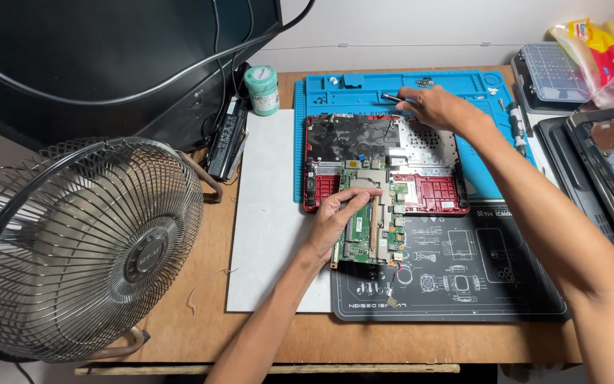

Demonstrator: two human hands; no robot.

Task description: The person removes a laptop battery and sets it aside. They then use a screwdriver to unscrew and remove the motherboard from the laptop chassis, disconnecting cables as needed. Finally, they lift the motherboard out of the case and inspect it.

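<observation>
Head view: left hand (335, 217) lying flat, fingers loose, pressing on green circuit board (367, 227) hanging off red laptop shell's (431, 193) front edge, right hand (438, 108) pinching a thin tool (394, 98) over blue mat (364, 89), fan (79, 249) sitting at left.

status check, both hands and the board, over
Left hand flat on green circuit board, lifted partly out of red laptop shell. Right hand pinching slim tool over blue mat. Nothing blocking.
</observation>
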